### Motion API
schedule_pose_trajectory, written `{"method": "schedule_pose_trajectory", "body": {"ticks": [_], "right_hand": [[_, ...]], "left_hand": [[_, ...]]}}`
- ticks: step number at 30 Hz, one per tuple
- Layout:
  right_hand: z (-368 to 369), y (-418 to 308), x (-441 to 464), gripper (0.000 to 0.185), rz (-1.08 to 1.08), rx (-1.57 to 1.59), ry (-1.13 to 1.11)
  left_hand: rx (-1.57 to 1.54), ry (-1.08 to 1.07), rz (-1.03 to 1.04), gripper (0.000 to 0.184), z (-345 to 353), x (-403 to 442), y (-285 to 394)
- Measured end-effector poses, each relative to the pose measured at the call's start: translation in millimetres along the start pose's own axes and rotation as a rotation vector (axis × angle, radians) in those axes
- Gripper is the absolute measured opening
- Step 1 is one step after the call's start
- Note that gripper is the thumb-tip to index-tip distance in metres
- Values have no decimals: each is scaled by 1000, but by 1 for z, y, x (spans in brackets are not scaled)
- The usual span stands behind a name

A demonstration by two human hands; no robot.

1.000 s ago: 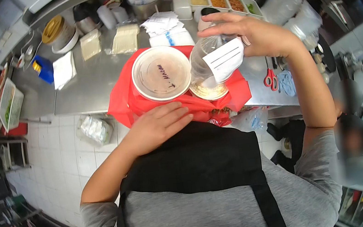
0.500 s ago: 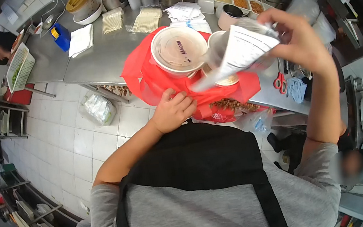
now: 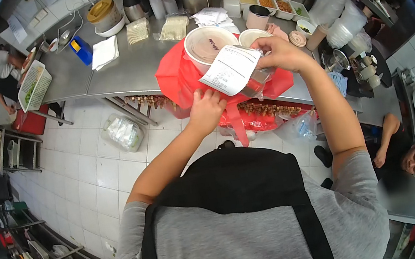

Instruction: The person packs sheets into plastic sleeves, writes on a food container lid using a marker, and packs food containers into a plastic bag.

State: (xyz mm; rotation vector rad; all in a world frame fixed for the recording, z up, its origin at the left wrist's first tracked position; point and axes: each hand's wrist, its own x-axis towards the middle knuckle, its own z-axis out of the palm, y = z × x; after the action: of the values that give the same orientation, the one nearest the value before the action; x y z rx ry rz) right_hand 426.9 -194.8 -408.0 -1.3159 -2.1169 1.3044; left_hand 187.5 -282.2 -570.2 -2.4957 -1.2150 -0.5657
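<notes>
A red plastic bag [image 3: 177, 81] lies spread on the steel counter's near edge, with a large round lidded tub [image 3: 208, 43] standing in it. Handwriting marks that tub's lid. Beside it is a smaller lidded tub [image 3: 254, 36], partly covered by my right hand [image 3: 282, 55]. That hand is closed on a clear plastic packet [image 3: 254, 87], whose contents I cannot make out. A printed receipt [image 3: 228, 71] lies against the packet, over the bag's opening. My left hand [image 3: 207, 110] has its fingers curled over the bag's near edge, gripping it.
Bundles of wrapped utensils [image 3: 173, 28], napkins [image 3: 104, 53] and a blue box [image 3: 82, 50] line the counter [image 3: 65, 78]. Trays of toppings [image 3: 266, 3] stand at the back right. One person [image 3: 1, 73] is at far left, another [image 3: 396, 150] at lower right. A filled clear bag [image 3: 123, 132] sits on the floor.
My right hand has come down and left with the packet and receipt, now over the red bag. The receipt's printed side faces up. My left hand stays at the bag's edge.
</notes>
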Motion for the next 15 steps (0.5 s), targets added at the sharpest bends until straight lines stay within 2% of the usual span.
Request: {"method": "schedule_pose_trajectory", "body": {"ticks": [4,6,7,9,10,11,13,15], "right_hand": [[2,12,4,33,-51,-10,42],[4,16,6,36,-98,13,70],[5,14,3,35,-95,-74,85],[13,2,-8,33,-91,-249,120],[26,-19,-23,35,-13,-166,142],[37,-5,-21,35,-300,-516,284],[64,2,-27,35,-402,-584,393],[82,-8,-36,35,-328,-595,402]], "left_hand": [[-8,205,74,13,-29,4,6],[-82,70,35,11,-33,1,8],[-118,2,15,10,-35,-1,9],[-108,103,52,12,-42,-5,10],[-102,152,72,12,-48,-5,10],[-83,193,68,14,-55,-5,11],[-52,268,63,16,-69,-9,17],[-77,263,52,22,-68,-21,19]]}}
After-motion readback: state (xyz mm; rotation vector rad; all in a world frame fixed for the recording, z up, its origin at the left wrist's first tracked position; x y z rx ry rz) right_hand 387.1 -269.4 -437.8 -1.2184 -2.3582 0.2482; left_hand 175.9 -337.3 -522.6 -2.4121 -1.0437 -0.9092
